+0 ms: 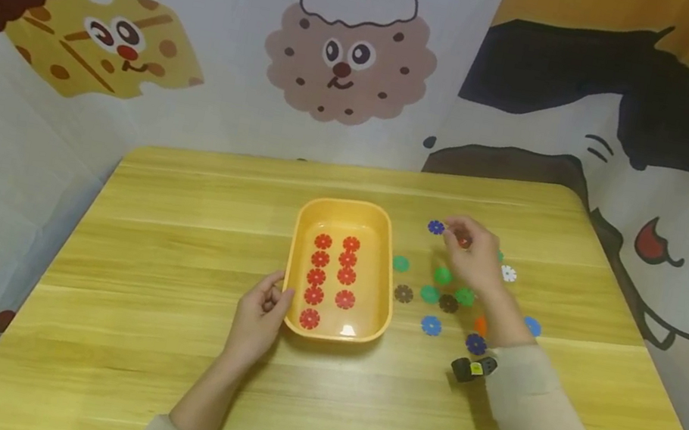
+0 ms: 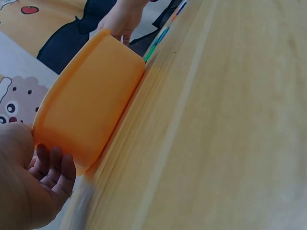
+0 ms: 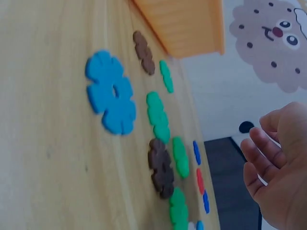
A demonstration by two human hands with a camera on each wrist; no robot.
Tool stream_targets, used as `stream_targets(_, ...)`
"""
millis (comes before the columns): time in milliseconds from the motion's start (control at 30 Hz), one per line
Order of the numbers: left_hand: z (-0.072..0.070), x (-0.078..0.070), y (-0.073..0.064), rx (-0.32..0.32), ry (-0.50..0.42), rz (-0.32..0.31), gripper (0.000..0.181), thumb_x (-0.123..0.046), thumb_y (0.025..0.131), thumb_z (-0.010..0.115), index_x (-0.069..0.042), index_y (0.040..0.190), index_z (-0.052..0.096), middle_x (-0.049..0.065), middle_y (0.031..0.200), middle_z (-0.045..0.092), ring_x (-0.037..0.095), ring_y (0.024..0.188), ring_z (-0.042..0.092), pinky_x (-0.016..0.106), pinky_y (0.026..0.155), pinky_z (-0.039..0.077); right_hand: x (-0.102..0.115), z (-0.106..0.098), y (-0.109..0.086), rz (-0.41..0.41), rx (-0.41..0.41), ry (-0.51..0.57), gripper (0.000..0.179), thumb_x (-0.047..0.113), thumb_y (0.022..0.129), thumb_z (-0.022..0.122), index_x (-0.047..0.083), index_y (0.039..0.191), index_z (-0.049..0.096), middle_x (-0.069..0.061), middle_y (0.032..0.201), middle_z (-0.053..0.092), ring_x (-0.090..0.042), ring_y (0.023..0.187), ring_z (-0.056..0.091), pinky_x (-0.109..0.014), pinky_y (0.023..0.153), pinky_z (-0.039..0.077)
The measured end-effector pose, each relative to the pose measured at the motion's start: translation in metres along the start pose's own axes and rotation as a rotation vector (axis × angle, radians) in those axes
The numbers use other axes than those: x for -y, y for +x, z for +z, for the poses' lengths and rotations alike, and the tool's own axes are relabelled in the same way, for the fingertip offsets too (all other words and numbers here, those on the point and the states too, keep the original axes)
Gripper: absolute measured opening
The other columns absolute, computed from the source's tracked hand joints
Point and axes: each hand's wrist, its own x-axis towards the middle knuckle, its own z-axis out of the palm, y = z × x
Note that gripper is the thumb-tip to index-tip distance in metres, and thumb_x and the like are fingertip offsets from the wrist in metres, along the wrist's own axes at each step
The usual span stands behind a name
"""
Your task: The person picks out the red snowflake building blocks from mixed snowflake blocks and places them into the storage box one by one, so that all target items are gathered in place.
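Observation:
A yellow plastic tray point(image 1: 385, 307) stands on the wooden table with several red snowflake discs point(image 1: 316, 277) laid flat in two columns inside. At its left side my left hand point(image 1: 257, 319) grips the rim near the front corner, fingers curled against the outer wall point(image 2: 91, 110). My right hand point(image 1: 474, 257) hovers over the loose discs right of the tray, its fingers loosely bent with nothing visible between them. Under it a red disc point(image 3: 200, 181) lies on the table between two blue ones. A dark blue disc point(image 1: 435, 227) is just beyond its fingertips.
Loose snowflake discs lie scattered right of the tray: several green ones point(image 1: 430, 294), brown ones point(image 1: 403, 294), blue ones point(image 1: 431, 326), an orange one point(image 1: 480, 325) and a white one point(image 1: 508, 274). A cartoon-printed cloth point(image 1: 195, 119) hangs behind the table's far edge.

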Motion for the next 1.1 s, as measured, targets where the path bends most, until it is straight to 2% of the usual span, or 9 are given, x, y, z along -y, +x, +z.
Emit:
stream_targets(233, 0.000, -0.002, 0.000, 0.002, 0.003, -0.004, 0.043, -0.014, 0.100, 0.063, -0.001, 0.141, 0.055, 0.005, 0.079, 0.057, 0.016, 0.067, 0.052, 0.020, 0.057, 0.046, -0.021, -0.002, 0.001, 0.039, 0.040, -0.068, 0.032, 0.009, 0.100, 0.062, -0.005, 0.129, 0.061, -0.018, 0.108, 0.066, -0.032, 0.098, 0.061, -0.045, 0.084, 0.052)
stream_targets(433, 0.001, -0.003, 0.001, 0.004, 0.023, 0.004, 0.044, -0.015, 0.100, 0.064, 0.000, 0.140, 0.055, 0.005, 0.079, 0.057, 0.016, 0.068, 0.052, 0.020, 0.058, 0.046, -0.037, -0.004, 0.001, 0.091, 0.128, -0.135, 0.034, 0.016, 0.101, 0.061, -0.004, 0.128, 0.060, -0.020, 0.110, 0.065, -0.036, 0.100, 0.061, -0.050, 0.087, 0.052)
stream_targets(633, 0.002, -0.003, 0.002, 0.016, 0.032, 0.008, 0.044, -0.015, 0.100, 0.064, 0.000, 0.140, 0.056, 0.005, 0.078, 0.057, 0.016, 0.067, 0.051, 0.020, 0.057, 0.045, -0.043, -0.009, 0.000, 0.142, 0.235, -0.196, 0.047, 0.023, 0.102, 0.059, -0.003, 0.141, 0.053, -0.023, 0.115, 0.063, -0.040, 0.108, 0.058, -0.056, 0.095, 0.049)
stream_targets(800, 0.002, -0.003, 0.001, 0.018, 0.031, 0.011, 0.043, -0.015, 0.100, 0.064, -0.001, 0.139, 0.057, 0.004, 0.077, 0.056, 0.015, 0.066, 0.050, 0.020, 0.056, 0.044, -0.043, -0.010, 0.000, 0.123, 0.272, -0.251, 0.051, 0.022, 0.102, 0.058, -0.003, 0.146, 0.048, -0.024, 0.115, 0.064, -0.040, 0.105, 0.059, -0.055, 0.090, 0.051)
stream_targets(933, 0.002, -0.003, 0.001, 0.018, 0.028, 0.013, 0.042, -0.015, 0.100, 0.064, -0.001, 0.139, 0.057, 0.004, 0.077, 0.056, 0.014, 0.066, 0.050, 0.020, 0.056, 0.044, -0.043, -0.009, 0.000, 0.103, 0.278, -0.290, 0.046, 0.023, 0.101, 0.062, -0.003, 0.139, 0.056, -0.021, 0.108, 0.065, -0.037, 0.098, 0.060, -0.051, 0.086, 0.052)
stream_targets(1100, 0.002, -0.005, 0.001, 0.021, 0.025, 0.010, 0.043, -0.015, 0.100, 0.064, 0.000, 0.140, 0.056, 0.005, 0.077, 0.056, 0.015, 0.066, 0.050, 0.020, 0.056, 0.044, -0.042, -0.006, -0.001, 0.080, 0.283, -0.302, 0.032, 0.022, 0.099, 0.067, -0.002, 0.119, 0.066, -0.014, 0.095, 0.066, -0.030, 0.086, 0.059, -0.043, 0.078, 0.052)
